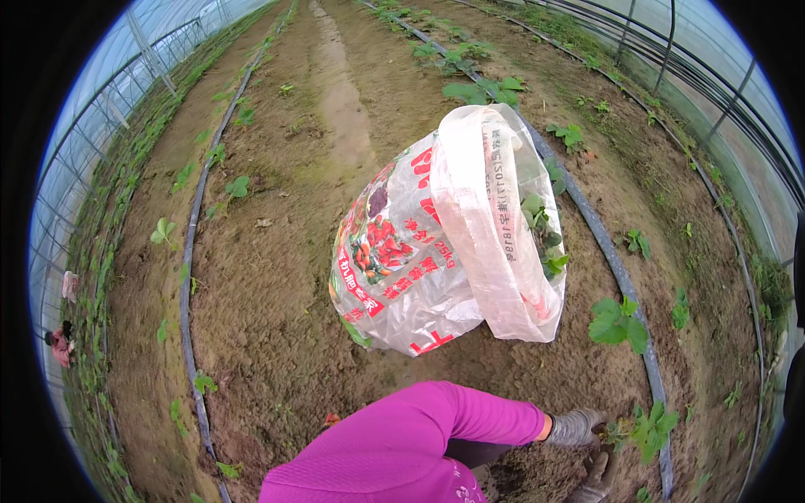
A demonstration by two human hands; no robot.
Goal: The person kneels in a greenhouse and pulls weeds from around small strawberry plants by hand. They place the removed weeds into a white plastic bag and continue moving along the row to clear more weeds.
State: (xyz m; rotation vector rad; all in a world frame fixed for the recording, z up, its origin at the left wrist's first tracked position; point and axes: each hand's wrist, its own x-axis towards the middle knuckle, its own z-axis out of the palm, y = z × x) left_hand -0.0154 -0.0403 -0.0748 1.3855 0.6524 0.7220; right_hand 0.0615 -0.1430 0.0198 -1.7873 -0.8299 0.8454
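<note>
My left hand [575,429], in a grey knitted glove below a magenta sleeve, reaches to the base of a leafy green plant [653,429] beside a drip hose [594,220]. Its fingertips meet the stems and soil; whether they grip the plant is unclear. Just below, my right hand [596,473], in a soiled glove, is at the ground near the same plant, partly cut by the picture's lower area; its grip cannot be made out. A white woven plastic sack [402,251] with red print and a rolled rim lies tilted on the soil, with green plants [547,245] inside its mouth.
Another hose [192,264] runs along the left row of small plants. A muddy furrow [339,94] stretches ahead. Greenhouse framing [732,100] and film border both sides. A person in pink [61,346] is low at the far left, near a pale bag [70,286].
</note>
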